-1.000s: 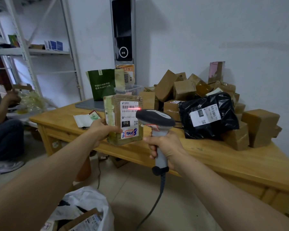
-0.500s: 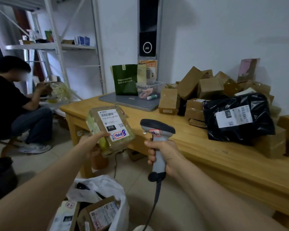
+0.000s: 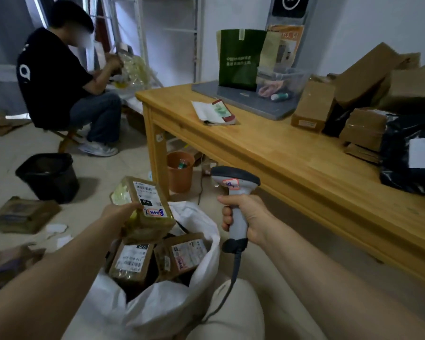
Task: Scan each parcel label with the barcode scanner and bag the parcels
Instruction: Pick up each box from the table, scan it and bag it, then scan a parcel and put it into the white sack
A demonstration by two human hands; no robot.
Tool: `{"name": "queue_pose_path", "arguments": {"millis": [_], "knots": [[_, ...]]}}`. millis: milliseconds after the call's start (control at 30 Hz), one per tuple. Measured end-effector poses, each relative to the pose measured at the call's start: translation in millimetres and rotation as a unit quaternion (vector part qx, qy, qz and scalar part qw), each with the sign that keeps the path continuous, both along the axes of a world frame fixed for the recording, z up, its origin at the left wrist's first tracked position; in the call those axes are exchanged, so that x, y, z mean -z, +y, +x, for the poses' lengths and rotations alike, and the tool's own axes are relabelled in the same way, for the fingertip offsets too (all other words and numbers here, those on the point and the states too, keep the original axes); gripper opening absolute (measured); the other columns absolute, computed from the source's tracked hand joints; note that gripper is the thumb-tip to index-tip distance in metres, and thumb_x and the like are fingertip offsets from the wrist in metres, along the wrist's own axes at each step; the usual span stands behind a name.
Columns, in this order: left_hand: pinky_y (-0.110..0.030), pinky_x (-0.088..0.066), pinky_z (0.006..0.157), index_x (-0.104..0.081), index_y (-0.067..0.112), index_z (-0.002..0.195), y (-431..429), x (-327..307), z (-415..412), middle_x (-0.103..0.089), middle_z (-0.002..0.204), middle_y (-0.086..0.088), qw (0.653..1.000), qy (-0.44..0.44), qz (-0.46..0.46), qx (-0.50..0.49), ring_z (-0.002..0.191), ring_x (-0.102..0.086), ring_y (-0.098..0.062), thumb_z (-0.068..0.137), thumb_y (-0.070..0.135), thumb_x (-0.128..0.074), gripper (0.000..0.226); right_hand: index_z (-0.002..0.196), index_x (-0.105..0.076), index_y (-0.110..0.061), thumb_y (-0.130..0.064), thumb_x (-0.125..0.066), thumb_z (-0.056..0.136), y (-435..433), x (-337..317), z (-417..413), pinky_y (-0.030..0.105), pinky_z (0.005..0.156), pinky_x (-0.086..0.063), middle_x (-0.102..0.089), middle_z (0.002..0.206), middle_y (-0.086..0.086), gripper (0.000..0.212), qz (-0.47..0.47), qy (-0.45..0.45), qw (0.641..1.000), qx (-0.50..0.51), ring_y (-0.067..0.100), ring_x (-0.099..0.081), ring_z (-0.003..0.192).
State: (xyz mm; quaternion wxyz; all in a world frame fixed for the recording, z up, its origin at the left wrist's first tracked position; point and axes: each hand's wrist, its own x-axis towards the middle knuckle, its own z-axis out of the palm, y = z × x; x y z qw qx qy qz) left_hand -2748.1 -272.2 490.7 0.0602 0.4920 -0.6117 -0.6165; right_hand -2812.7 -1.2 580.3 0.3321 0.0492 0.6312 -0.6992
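My left hand (image 3: 119, 217) grips a brown taped parcel (image 3: 145, 209) with a white label, held just over the mouth of a white sack (image 3: 201, 253) on the floor. Inside the sack lie two labelled cardboard parcels (image 3: 131, 261). My right hand (image 3: 245, 217) grips the grey handle of the barcode scanner (image 3: 234, 185), upright to the right of the sack, its cable hanging down. Several more brown boxes (image 3: 314, 106) and a black poly mailer (image 3: 412, 155) are piled on the wooden table (image 3: 280, 148) at the right.
A seated person (image 3: 59, 77) works at the back left by a metal shelf. A black bin (image 3: 48, 175), an orange bin (image 3: 180, 170) under the table and a flat parcel (image 3: 22, 214) stand on the floor. A green bag (image 3: 238, 57) and grey laptop (image 3: 250, 101) sit on the table.
My left hand has carried the parcel down and away from the scanner to the sack's mouth. The scanner's red beam is gone from the label. My view has turned left and down.
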Motion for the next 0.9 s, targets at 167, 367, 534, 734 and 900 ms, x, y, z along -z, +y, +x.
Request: {"name": "queue_pose_path", "arguments": {"millis": [167,367,534,734,900], "knots": [[-0.041,-0.054,0.072,-0.049,0.005,0.117,-16,38,8,-0.059,0.103,-0.021,0.998,-0.057,-0.028,0.005,0.088,-0.06,-0.036,0.085,0.014,-0.068,0.038,0.066,-0.05,-0.01,-0.007,-0.062,0.088,-24,19,-6,0.023,0.043,-0.038,-0.045,0.043,0.002,0.026,0.018,-0.043,0.999,-0.015,0.013,-0.038,0.033],[-0.035,-0.043,0.092,-0.054,-0.005,0.125,-23,95,9,-0.055,0.131,-0.022,0.977,-0.104,-0.167,0.082,0.115,-0.052,-0.035,0.098,0.012,-0.049,0.031,0.076,-0.053,-0.009,-0.006,-0.067,0.084,-41,40,-12,0.024,0.045,-0.041,-0.049,0.047,0.004,0.016,0.036,-0.045,0.998,-0.023,0.014,-0.042,0.034],[-0.034,-0.041,0.097,-0.055,0.002,0.124,-8,85,3,-0.057,0.126,-0.02,0.96,-0.139,-0.216,0.113,0.116,-0.052,-0.033,0.097,0.017,-0.051,0.031,0.074,-0.053,-0.009,-0.007,-0.066,0.085,-40,38,-16,0.024,0.045,-0.041,-0.048,0.044,0.002,0.018,0.031,-0.051,0.998,-0.014,0.013,-0.041,0.033],[-0.043,-0.049,0.096,-0.062,0.017,0.12,47,12,-57,-0.058,0.122,-0.013,0.94,-0.058,-0.292,0.167,0.108,-0.057,-0.033,0.088,0.019,-0.052,0.034,0.071,-0.053,-0.008,-0.004,-0.065,0.084,-6,18,-25,0.024,0.045,-0.041,-0.047,0.05,0.004,0.019,-0.001,-0.036,0.999,0.038,0.014,-0.04,0.04],[-0.046,-0.044,0.101,-0.058,0.025,0.128,135,-62,-118,-0.054,0.129,-0.014,0.887,0.076,-0.357,0.284,0.118,-0.051,-0.033,0.085,0.027,-0.055,0.044,0.068,-0.048,-0.012,-0.005,-0.066,0.084,54,-10,-39,0.025,0.046,-0.042,-0.045,0.048,0.001,0.025,-0.032,-0.007,0.996,0.084,0.012,-0.039,0.038]]}}
